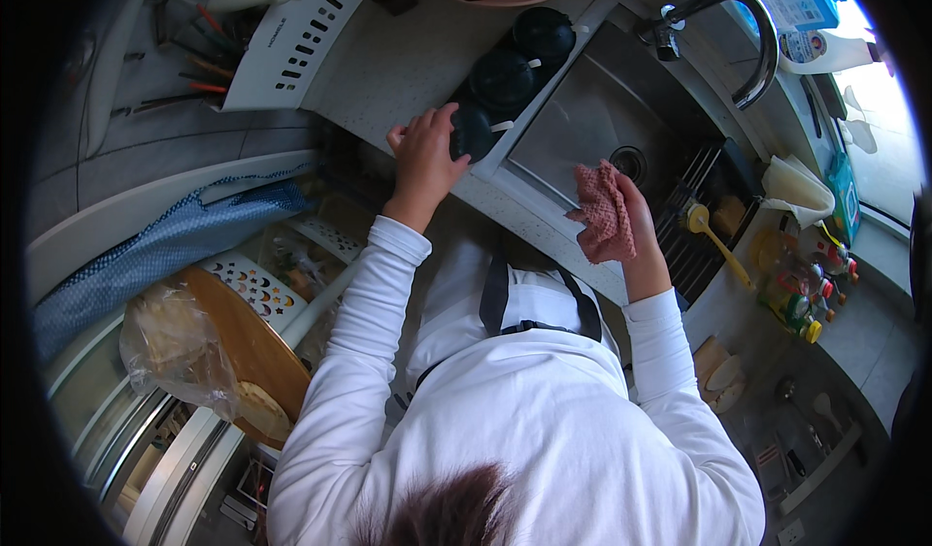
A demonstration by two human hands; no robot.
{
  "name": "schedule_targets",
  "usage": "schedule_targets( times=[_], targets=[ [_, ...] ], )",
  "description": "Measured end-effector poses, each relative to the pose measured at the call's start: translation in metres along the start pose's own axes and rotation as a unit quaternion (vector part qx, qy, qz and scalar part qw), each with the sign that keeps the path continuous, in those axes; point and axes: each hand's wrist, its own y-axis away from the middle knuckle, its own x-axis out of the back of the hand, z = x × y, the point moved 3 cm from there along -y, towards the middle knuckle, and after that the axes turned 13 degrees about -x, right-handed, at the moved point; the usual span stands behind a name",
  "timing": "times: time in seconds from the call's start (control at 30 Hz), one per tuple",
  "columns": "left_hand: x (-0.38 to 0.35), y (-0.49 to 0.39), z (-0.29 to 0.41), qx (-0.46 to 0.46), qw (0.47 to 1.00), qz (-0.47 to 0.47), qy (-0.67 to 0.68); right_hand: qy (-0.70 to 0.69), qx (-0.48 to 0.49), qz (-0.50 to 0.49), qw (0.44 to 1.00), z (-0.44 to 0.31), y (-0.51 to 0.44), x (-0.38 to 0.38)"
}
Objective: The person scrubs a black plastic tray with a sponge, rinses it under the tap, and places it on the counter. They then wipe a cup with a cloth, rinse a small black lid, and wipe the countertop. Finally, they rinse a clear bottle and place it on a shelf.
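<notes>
My left hand (428, 154) curves over the nearest of three dark round jars (472, 135), thumb and fingers on opposite sides of it. The other two, a middle jar (502, 80) and a far jar (543, 35), stand in a row beyond it along the sink's left edge. Each has a small white piece sticking out towards the sink. In my right hand (642, 236) is a crumpled pink textured cloth (604, 218), held above the sink's near edge. Part of the nearest jar is hidden behind my left fingers.
The steel sink (575, 120) has a chrome faucet (757, 36) and a dark rack (703, 189) at its right. A yellow-handled brush (717, 240) and several bottles (801, 291) lie farther right. A white perforated holder (291, 44) with utensils hangs left.
</notes>
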Motion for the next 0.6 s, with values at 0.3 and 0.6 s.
schedule_targets(
  times=[0.3, 0.6],
  targets=[
    [0.002, -0.0067, -0.0045, 0.006, 0.999, -0.037, 0.023, 0.01, 0.0, -0.011, 1.0, -0.0019, -0.0017, 0.0017],
    [0.0005, -0.0069, -0.0031, 0.008, 1.0, -0.014, 0.009, -0.006, -0.006, -0.023, 1.0, -0.0035, -0.0064, 0.0]
  ],
)
